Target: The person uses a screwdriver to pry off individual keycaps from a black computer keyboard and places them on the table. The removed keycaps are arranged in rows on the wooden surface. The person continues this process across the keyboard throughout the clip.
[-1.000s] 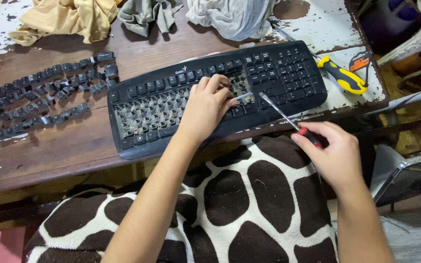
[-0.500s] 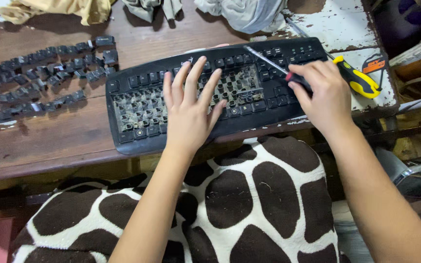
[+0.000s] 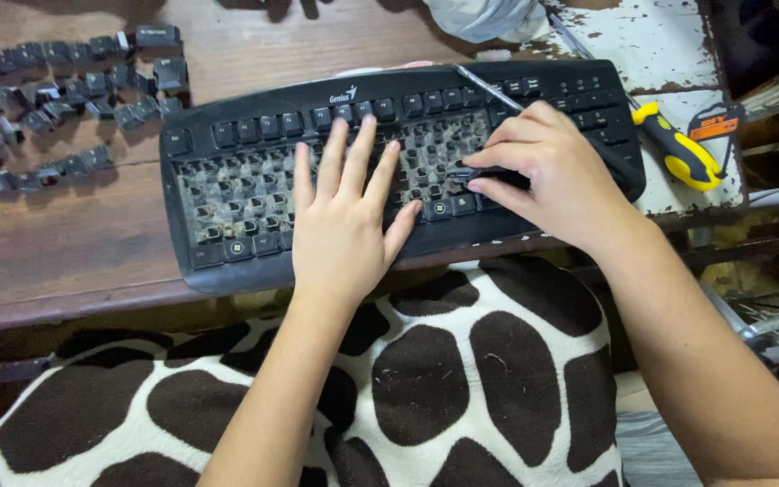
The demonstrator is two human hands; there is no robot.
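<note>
Flat under the open left hand [image 3: 344, 216], the stiff, light keyboard [image 3: 227, 261] sits pinned; the right hand [image 3: 552, 171] grips a thin screwdriver [image 3: 489, 88] by its handle.

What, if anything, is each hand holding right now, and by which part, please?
The right hand grips a screwdriver by its handle, shaft pointing away. The left hand holds nothing; it rests flat on the keyboard.

I counted 1 black keyboard [image 3: 245, 162] under my 2 hands, left hand [image 3: 343, 221] and right hand [image 3: 556, 171]. 1 yellow-handled screwdriver [image 3: 678, 153] lay beside it. The loose keycaps [image 3: 56, 99] were too many to count exactly.
</note>
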